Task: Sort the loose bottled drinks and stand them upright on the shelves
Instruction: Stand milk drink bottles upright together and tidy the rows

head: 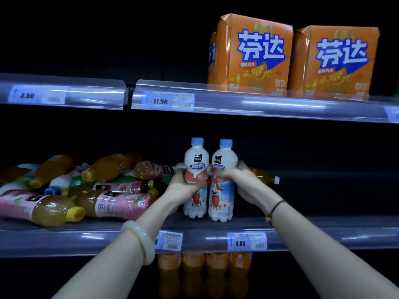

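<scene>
- The scene is dim; the shelf recesses above, left and right of the hands (187,182) fall into near-black.
- Light comes from the front, catching the clear price rail (259,240) just below the hands and the one above in pale glare streaks.
- The fingers are smeared by motion blur where they meet the two white bottles (221,180).
- Far left of the hands, the lying bottles (43,208) look soft.
- The rails bow at the frame edges, a wide-angle distortion.

Below the middle shelf's price rail (302,238), orange bottles (203,275) show only dim bodies, their tops hidden behind it, while the rail's small label print blurs beyond reading.
</scene>
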Demonstrator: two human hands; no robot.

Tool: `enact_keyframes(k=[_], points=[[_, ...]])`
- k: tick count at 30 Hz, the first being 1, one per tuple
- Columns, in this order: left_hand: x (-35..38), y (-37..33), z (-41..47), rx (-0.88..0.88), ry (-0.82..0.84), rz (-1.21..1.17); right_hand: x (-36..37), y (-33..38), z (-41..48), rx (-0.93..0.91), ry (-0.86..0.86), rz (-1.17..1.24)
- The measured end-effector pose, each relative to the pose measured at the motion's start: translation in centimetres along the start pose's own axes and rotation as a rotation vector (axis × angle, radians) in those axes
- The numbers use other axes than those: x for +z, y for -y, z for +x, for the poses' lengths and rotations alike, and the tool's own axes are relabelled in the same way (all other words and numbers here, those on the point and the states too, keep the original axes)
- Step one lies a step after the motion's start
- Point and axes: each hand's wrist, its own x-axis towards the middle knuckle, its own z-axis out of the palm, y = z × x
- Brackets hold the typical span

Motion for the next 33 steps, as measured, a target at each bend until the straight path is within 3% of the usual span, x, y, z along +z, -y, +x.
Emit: enact_keyframes(k=[4, 10, 16, 26, 33], points=[[0.1, 0.3, -1.2, 0.079, -0.041, -0.062, 0.9, -2.4, -1.9, -0.157, -0.057, 0.089], [-2.0, -3.0, -5.0, 0.267, -0.073, -0.073, 2.5, 0.6, -5.9, -0.407, -0.017, 0.036], [-7.7, -5.1, -11.0, 0.252, -0.150, -0.036, 7.4, 3.4, -9.9, -0.488, 0.091, -0.002], [-26.5, -4.3, -21.6, 0.132, -0.346, 0.016, 27.2, 5.8, -16.5, -0.468, 0.280, 0.110], [-42.8, -3.2, -26.3, 0.119, -0.352, 0.071, 44.2, 6.3, -19.0, -0.404, 0.326, 0.183]])
